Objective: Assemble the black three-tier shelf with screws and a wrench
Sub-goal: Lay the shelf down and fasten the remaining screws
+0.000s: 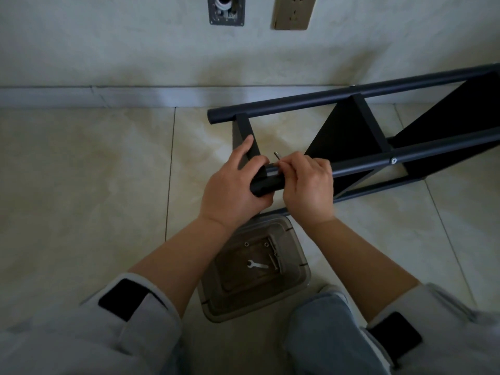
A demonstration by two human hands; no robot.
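The black three-tier shelf lies on its side on the tiled floor, its round poles running from centre to upper right. My left hand grips the near pole's end, fingers reaching up along the end panel. My right hand pinches a small silver screw just above that pole beside the panel. A fitted screw head shows farther along the same pole. A small silver wrench lies in the clear box below my hands.
A clear plastic box on the floor between my forearms holds several screws, washers and the wrench. The wall and baseboard run close behind the shelf. A socket plate and a pipe fitting sit on the wall.
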